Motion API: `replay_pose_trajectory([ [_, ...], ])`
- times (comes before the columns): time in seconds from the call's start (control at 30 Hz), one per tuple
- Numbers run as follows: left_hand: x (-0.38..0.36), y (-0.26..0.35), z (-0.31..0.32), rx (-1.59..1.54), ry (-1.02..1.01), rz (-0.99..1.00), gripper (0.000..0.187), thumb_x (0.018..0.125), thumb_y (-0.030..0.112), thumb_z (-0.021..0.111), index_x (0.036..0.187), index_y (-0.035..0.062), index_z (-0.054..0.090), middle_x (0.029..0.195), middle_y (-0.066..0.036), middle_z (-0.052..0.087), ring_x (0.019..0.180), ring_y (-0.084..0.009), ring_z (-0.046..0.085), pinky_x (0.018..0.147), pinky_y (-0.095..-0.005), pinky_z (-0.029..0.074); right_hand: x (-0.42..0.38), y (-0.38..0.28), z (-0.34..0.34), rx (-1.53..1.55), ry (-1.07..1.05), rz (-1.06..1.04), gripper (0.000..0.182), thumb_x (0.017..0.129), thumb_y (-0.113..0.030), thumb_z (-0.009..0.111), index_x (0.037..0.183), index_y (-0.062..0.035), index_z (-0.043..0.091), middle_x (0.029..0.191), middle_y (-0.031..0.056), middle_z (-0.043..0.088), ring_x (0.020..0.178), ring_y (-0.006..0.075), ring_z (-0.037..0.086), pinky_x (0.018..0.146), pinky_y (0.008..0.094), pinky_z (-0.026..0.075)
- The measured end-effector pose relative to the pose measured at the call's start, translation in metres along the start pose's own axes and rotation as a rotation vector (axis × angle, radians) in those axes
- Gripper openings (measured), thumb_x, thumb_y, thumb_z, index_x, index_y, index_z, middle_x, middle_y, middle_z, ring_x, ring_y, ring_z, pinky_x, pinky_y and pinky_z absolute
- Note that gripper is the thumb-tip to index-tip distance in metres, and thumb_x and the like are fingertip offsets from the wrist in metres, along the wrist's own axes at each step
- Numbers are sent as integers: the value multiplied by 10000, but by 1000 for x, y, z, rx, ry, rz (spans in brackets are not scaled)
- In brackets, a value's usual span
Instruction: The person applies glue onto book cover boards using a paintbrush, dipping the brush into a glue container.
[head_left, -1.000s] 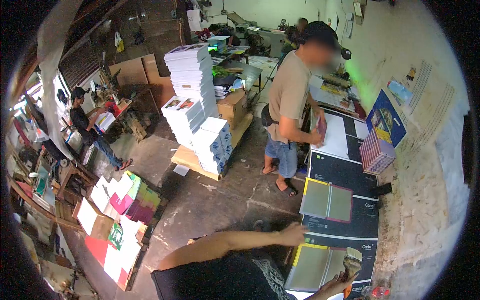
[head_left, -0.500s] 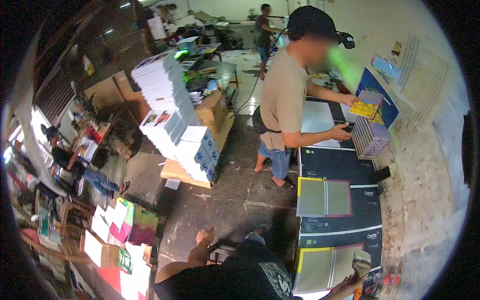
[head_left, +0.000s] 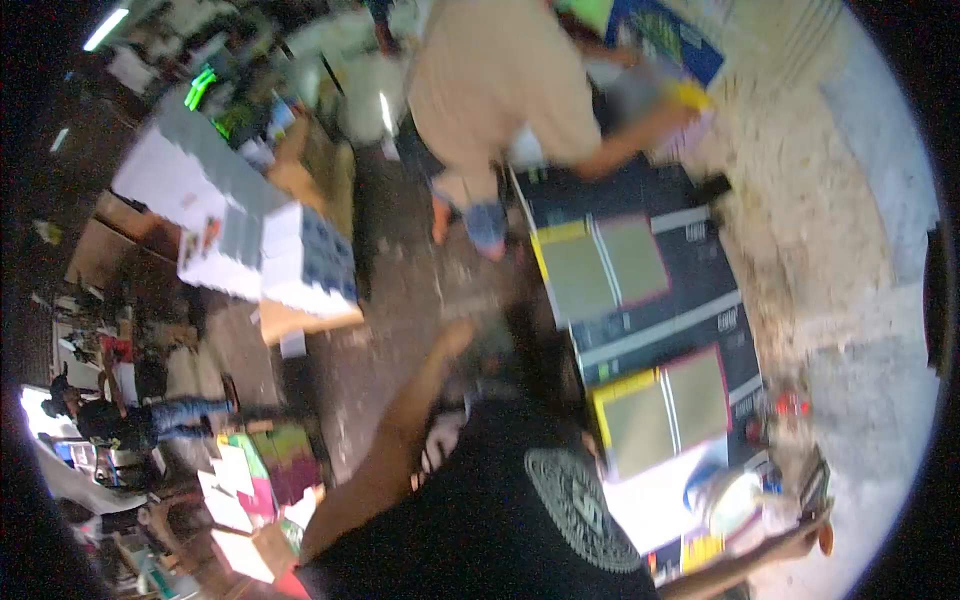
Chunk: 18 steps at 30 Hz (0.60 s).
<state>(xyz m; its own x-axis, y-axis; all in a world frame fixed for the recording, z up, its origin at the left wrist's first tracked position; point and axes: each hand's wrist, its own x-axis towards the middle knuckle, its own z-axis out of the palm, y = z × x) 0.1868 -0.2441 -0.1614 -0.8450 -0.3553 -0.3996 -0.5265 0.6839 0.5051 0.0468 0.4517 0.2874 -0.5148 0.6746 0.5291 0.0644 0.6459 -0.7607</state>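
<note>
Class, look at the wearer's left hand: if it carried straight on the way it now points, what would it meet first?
The left hand points up and away over the bare floor. Nothing lies close ahead; farther along that line stand the co-worker's feet. The picture is blurred and depth is unclear, so this is only likely.

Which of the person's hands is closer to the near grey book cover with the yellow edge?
The right hand. It is just past the near grey cover, toward the wall. The left hand hangs off the table, over the floor, farther away.
</note>
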Motion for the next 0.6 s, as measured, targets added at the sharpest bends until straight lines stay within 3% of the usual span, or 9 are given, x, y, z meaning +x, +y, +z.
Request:
replay_pose_trajectory([
  [0.03,16,7,-10,149,21,42,284,951,213,495,1021,-16,649,979,-198,683,890,-361,651,786,-458,511,5,-1,-7,-124,45,-81,527,883,-461,694,988,56,715,965,122,703,838,190,631,768,321,516],
  [0.07,23,2,-10,-242,123,-25,270,951,230,518,1025,7,650,1015,-185,687,879,-353,652,774,-449,513,11,-2,-14,-251,101,-156,530,872,-455,709,952,69,726,949,135,717,837,200,662,765,337,545],
  [0.13,37,-24,3,-421,319,-132,363,940,327,548,1105,21,650,1103,-195,668,991,-348,638,868,-434,491,31,39,-27,-12,105,-162,508,863,-395,737,983,97,704,960,156,718,844,197,678,752,333,564],
  [0.2,35,-28,11,-423,385,-265,480,930,416,559,1198,24,629,1227,-196,623,1127,-345,591,971,-424,450,37,43,-32,3,110,-204,385,874,-244,740,969,125,690,924,176,707,780,217,680,723,316,579],
  [0.3,-8,-48,37,-139,537,-456,623,944,504,511,1324,12,558,1431,-169,488,1309,-348,458,1091,-430,363,26,26,-36,62,78,-167,366,873,-252,740,992,92,703,922,154,707,813,184,675,743,294,566],
  [0.4,-65,-86,93,-12,246,-646,666,952,544,476,1382,36,512,1501,-170,399,1387,-337,359,1141,-436,302,24,34,-47,44,39,-123,315,880,-216,725,1002,74,712,897,127,703,789,151,660,740,273,546],
  [0.43,-96,-56,82,-250,242,-780,675,951,551,472,1394,42,501,1509,-176,385,1396,-329,349,1142,-436,301,28,44,-52,11,41,-126,345,896,-235,708,1038,79,703,934,135,716,785,167,675,736,273,556],
  [0.47,-117,-65,91,27,52,-649,685,948,549,483,1420,53,468,1497,-179,395,1387,-336,359,1122,-448,332,33,60,-61,-17,29,-89,321,906,-239,695,1049,47,714,939,122,719,787,162,674,741,268,552],
  [0.6,-161,-69,133,48,17,-885,652,920,536,556,1376,72,504,1345,-176,512,1244,-353,474,977,-492,439,38,109,-91,-125,-41,125,333,948,-305,624,1051,-4,723,897,77,708,782,117,646,720,257,528],
])
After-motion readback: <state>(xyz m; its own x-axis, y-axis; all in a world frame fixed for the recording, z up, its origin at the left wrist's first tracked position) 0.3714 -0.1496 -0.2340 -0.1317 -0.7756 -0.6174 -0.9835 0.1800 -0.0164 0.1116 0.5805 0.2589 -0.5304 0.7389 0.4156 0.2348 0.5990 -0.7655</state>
